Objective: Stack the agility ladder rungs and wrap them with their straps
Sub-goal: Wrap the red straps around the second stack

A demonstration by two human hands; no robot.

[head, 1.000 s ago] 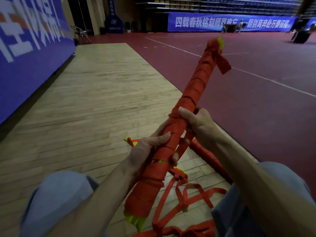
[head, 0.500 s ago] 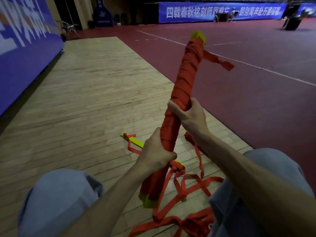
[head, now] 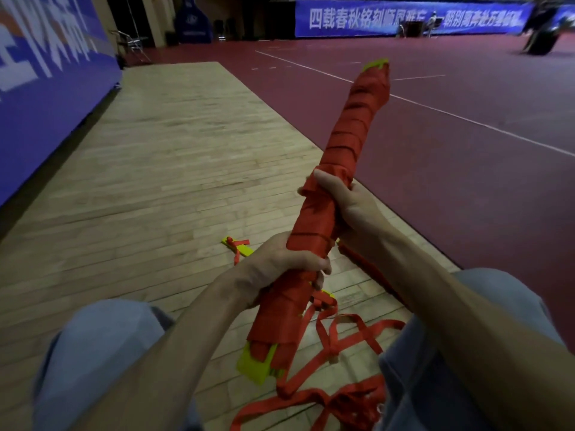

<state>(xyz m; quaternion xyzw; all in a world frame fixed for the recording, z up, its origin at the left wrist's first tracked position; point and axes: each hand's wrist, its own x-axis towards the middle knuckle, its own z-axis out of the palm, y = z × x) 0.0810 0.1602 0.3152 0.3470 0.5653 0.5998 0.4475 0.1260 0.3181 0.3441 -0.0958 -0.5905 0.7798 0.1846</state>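
A long bundle of yellow ladder rungs (head: 345,157), wound along its length in red strap, slants up and away between my knees, yellow showing at both ends. My left hand (head: 280,262) grips its lower part from the left. My right hand (head: 348,200) grips it higher up, thumb across the front. Loose red straps (head: 336,340) trail from the bundle's lower end onto the floor. A single yellow rung (head: 239,248) with a red strap lies on the floor behind my left hand.
I sit on a pale wooden floor (head: 174,169), my knees in light trousers (head: 102,353) on either side. Dark red court (head: 466,119) with white lines lies to the right. A blue banner wall (head: 46,82) runs along the left.
The bundle has turned in my hands and tilted further right; the loose strap tail at its top end is out of sight now. Both hands kept their grip, the right shifting slightly up.
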